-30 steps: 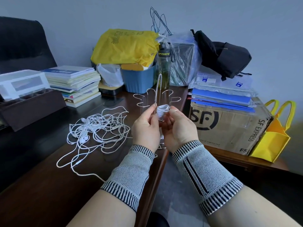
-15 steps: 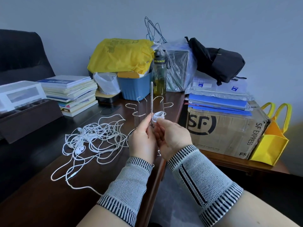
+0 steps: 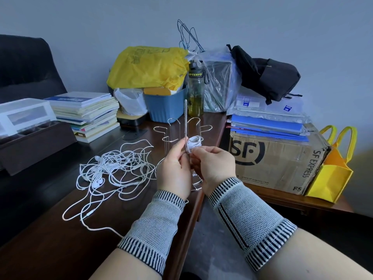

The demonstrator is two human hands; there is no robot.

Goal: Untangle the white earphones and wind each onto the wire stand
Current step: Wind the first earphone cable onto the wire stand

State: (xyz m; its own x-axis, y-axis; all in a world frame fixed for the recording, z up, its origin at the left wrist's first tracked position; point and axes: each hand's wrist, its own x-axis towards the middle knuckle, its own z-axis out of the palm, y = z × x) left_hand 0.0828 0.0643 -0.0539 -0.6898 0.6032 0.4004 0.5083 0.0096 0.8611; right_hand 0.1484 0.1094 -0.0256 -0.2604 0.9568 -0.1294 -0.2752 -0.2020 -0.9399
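Biggest risk imo: coil (image 3: 194, 142) popping off stand (image 3: 186, 126) arm if fingers eased off, thin cord looked springy. Stand sat near surface (image 3: 50, 245) edge too, hard tug could tip it. Left hand (image 3: 175, 168) pinched stand's center post, right hand (image 3: 214, 165) pinched cord end by coil. Coil was small, tight, white, on right-side arm. Rest of earphones (image 3: 113, 170) lay in loose knotted heap on surface, left of stand, buds buried in loops.
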